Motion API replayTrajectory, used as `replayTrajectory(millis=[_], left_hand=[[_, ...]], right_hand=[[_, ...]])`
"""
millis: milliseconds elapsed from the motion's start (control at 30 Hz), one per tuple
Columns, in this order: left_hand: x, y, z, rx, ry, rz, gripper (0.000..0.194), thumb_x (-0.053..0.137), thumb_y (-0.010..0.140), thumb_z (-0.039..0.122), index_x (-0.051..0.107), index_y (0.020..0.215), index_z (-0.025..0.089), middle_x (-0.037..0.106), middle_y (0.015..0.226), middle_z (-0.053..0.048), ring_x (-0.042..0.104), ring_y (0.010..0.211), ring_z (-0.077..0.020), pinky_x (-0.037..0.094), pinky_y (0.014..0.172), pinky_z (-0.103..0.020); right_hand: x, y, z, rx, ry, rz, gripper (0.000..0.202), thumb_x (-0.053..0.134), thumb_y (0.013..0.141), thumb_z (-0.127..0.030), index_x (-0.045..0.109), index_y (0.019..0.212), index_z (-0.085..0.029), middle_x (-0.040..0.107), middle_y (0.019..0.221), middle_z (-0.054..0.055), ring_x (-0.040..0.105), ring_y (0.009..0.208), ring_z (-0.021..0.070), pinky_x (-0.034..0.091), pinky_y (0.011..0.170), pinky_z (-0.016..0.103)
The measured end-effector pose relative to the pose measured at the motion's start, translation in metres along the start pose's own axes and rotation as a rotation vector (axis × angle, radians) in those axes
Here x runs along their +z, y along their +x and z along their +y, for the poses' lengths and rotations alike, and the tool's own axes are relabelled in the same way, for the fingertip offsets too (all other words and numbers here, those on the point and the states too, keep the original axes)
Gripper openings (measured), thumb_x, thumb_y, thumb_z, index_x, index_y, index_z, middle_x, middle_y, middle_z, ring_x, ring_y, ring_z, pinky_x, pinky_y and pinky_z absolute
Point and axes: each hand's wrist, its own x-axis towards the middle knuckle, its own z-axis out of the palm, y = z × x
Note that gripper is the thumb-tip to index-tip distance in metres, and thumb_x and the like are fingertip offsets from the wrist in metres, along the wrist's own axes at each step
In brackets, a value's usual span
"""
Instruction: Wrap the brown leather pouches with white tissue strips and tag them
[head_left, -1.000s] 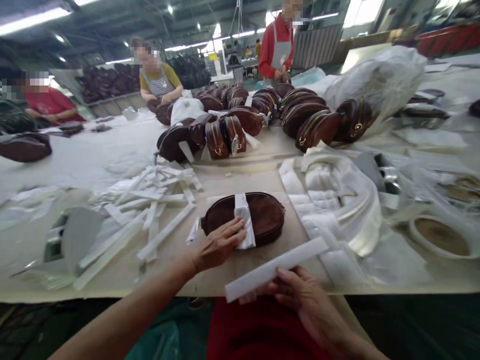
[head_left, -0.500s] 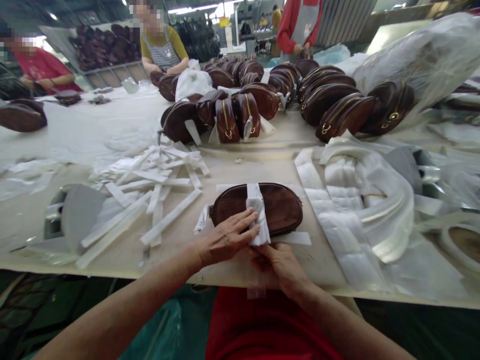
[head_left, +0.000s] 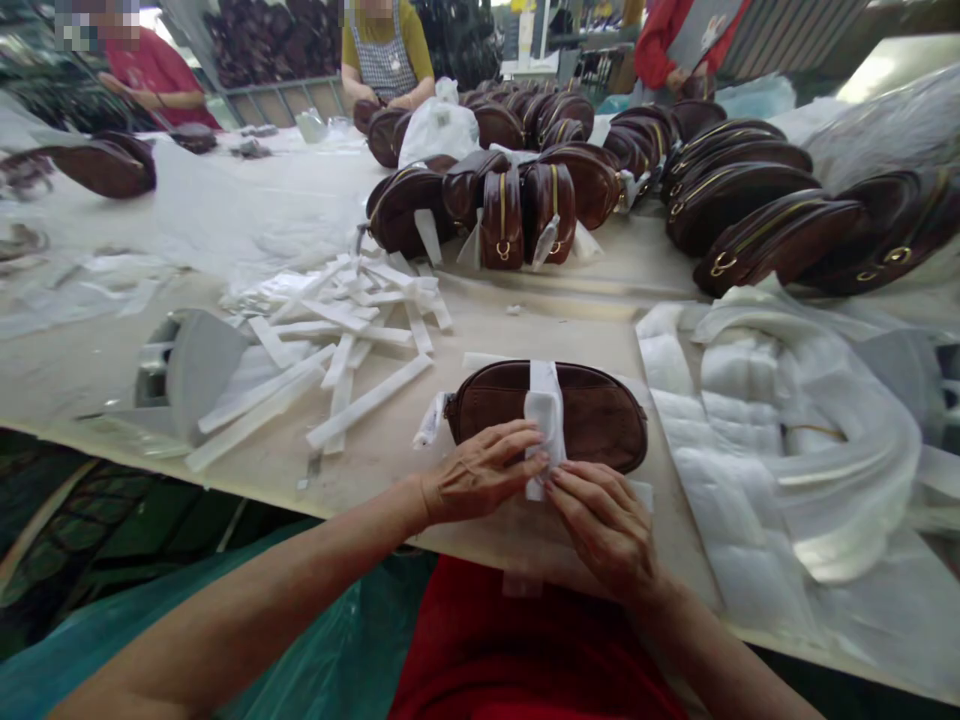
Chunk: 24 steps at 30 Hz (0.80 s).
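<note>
A dark brown oval bag (head_left: pixel 600 415) lies flat on the table before me, with a white strip (head_left: pixel 546 400) across its middle. My left hand (head_left: pixel 487 470) rests on the bag's lower left part and the strip, fingers stretched and slightly apart. Beside it, my right hand (head_left: pixel 607 520) has its fingertips together on the strip's lower end at the bag's near edge; its thumb is mostly hidden. A wrapped white piece (head_left: pixel 430 422) sticks out at the bag's left end.
Loose white strips (head_left: pixel 367 400) lie left of the bag, beside a tape dispenser (head_left: pixel 199 375). White padded wrapping (head_left: pixel 750 440) is at the right. Brown bags (head_left: pixel 502 220) stand across the table; several people are behind them.
The view has shifted, so the table's things sit differently in the picture. My right hand has come up from under the strip's lower end, and its fingers now lie on top of it.
</note>
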Motion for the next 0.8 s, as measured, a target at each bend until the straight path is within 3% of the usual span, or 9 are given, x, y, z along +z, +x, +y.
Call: replayTrajectory(millis=[100,267,400,500,667,800], left_hand=[[0.003,-0.003,0.003,0.023,-0.038,0.030,0.023,0.044,0.092,0.013,0.053,0.112,0.012,0.063,0.110,-0.009,0.051,0.118,-0.0198,0.046,0.101,-0.036],[0.005,-0.006,0.006,0.032,-0.009,0.026,0.022,0.042,0.093,0.013,0.056,0.110,0.013,0.063,0.116,-0.007,0.049,0.121,-0.0192,0.040,0.105,-0.036],[0.005,-0.006,0.006,0.013,-0.023,0.016,0.023,0.040,0.093,0.014,0.055,0.111,0.013,0.063,0.117,-0.007,0.049,0.121,-0.0175,0.039,0.106,-0.035],[0.005,-0.005,0.007,-0.002,-0.035,0.024,0.023,0.039,0.094,0.015,0.054,0.112,0.014,0.063,0.117,-0.007,0.049,0.121,-0.0167,0.039,0.106,-0.034],[0.004,-0.004,0.008,0.018,-0.022,0.020,0.024,0.037,0.096,0.017,0.054,0.113,0.015,0.062,0.117,-0.008,0.049,0.121,-0.0185,0.040,0.105,-0.036],[0.003,-0.005,0.010,0.011,-0.005,0.006,0.027,0.038,0.095,0.015,0.053,0.117,0.017,0.060,0.120,-0.007,0.049,0.121,-0.0194,0.040,0.105,-0.037]], right_hand=[[0.003,-0.008,0.001,0.014,0.033,0.019,0.028,0.054,0.082,-0.002,0.063,0.105,-0.014,0.069,0.099,0.009,0.059,0.105,0.0196,0.049,0.091,0.036],[-0.006,-0.027,-0.012,0.030,0.039,-0.026,0.031,0.050,0.082,-0.003,0.062,0.108,-0.015,0.066,0.103,0.010,0.055,0.111,0.0213,0.045,0.095,0.039],[-0.018,-0.047,-0.036,0.154,0.078,-0.218,0.034,0.045,0.081,-0.006,0.061,0.110,-0.014,0.063,0.104,0.010,0.054,0.105,0.0211,0.042,0.092,0.039],[-0.015,-0.052,-0.047,0.193,0.090,-0.342,0.038,0.042,0.082,-0.008,0.060,0.115,-0.017,0.061,0.111,0.011,0.052,0.106,0.0225,0.042,0.089,0.040],[0.003,-0.048,-0.047,0.144,0.098,-0.187,0.026,0.045,0.088,-0.011,0.066,0.100,-0.019,0.064,0.094,0.008,0.054,0.091,0.0184,0.041,0.081,0.033],[0.001,-0.043,-0.048,0.107,0.183,-0.102,0.027,0.039,0.091,-0.009,0.066,0.091,-0.014,0.067,0.085,0.006,0.056,0.083,0.0156,0.040,0.081,0.031]])
